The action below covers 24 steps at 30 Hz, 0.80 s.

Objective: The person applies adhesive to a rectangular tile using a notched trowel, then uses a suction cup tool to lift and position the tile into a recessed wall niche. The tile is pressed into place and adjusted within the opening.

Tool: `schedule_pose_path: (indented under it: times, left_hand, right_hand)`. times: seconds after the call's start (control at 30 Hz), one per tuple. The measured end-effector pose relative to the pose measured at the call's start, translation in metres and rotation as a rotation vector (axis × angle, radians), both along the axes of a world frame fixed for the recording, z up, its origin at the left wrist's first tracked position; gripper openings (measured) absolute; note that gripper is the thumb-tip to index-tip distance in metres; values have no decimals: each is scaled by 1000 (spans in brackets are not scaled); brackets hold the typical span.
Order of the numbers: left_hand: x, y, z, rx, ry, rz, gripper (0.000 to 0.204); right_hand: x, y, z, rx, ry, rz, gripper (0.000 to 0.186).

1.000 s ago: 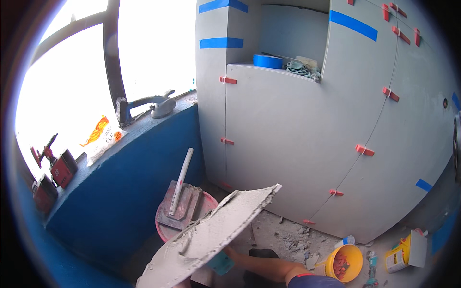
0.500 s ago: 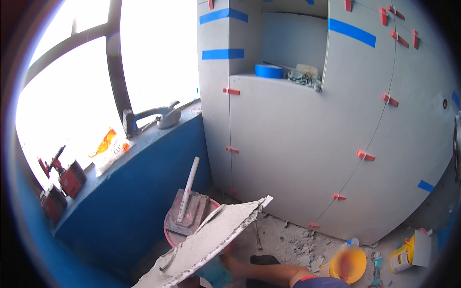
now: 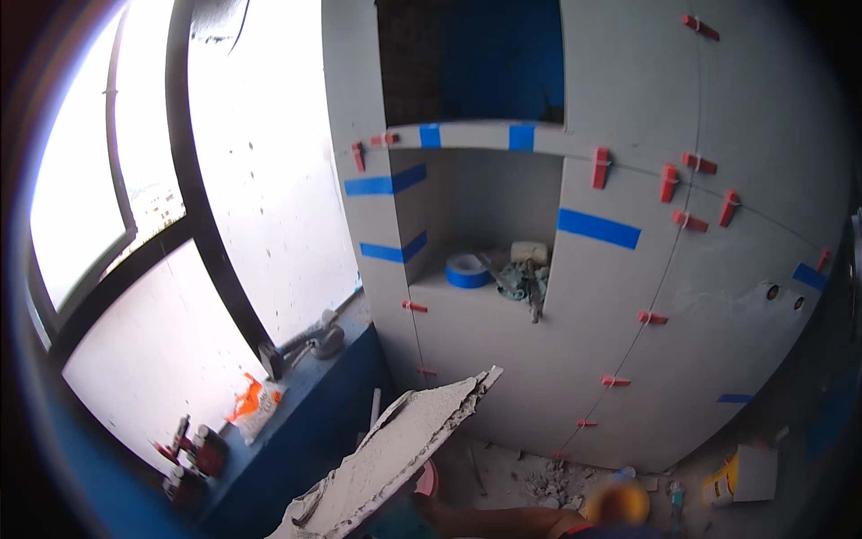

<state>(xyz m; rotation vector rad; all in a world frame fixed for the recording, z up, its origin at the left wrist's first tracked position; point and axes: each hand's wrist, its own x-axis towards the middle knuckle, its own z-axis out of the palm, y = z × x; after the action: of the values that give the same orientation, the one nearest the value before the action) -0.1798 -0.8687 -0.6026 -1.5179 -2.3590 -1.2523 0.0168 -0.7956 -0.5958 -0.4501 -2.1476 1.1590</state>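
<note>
A tile (image 3: pixel 395 449) with its upper face coated in rough grey mortar slants up from the lower edge toward the wall. The mortar is ridged and uneven along its edges. From the lower right my bare right forearm (image 3: pixel 503 520) reaches in below the tile. At its end my right hand (image 3: pixel 395 519), in a teal glove, is against the tile's underside, holding it up; its fingers are hidden. My left hand does not show. Ahead stands the tiled wall (image 3: pixel 503 377), with red wedges (image 3: pixel 653 317) in its joints and strips of blue tape (image 3: pixel 599 228).
In the lower niche lie a blue tape roll (image 3: pixel 467 271) and a crumpled cloth (image 3: pixel 521 281). Power tools (image 3: pixel 193 458), a plastic bag (image 3: pixel 258 406) and a grey-handled tool (image 3: pixel 310 343) rest on the blue ledge (image 3: pixel 296 395). Rubble (image 3: pixel 552 481) and a yellow bucket (image 3: pixel 620 501) are on the floor.
My view has tilted up, so the upper niche has come into sight and the floor things sit lower. The tile stays in nearly the same place in view, now covering more of the bucket behind it.
</note>
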Motion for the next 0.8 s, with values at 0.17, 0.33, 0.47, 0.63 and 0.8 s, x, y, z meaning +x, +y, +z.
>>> schedule_pose_path:
  times: [0.17, 0.33, 0.47, 0.63, 0.8]
  left_hand:
    - [-12, -14, 149, 52, 119, 61, 46]
    - [-10, -9, 267, 151, 199, 42, 47]
    - [-19, -25, 326, 163, 273, 105, 48]
    - [-2, -21, 347, 186, 287, 114, 49]
    - [19, -4, 355, 211, 310, 166, 50]
  right_hand:
    - [-21, -2, 128, -19, 128, -50, 59]
    - [-53, 15, 254, 4, 261, -168, 63]
    - [-48, -3, 391, 196, 241, -188, 64]
    - [16, -35, 495, 45, 224, 57, 56]
    - [17, -16, 473, 242, 407, 59, 53]
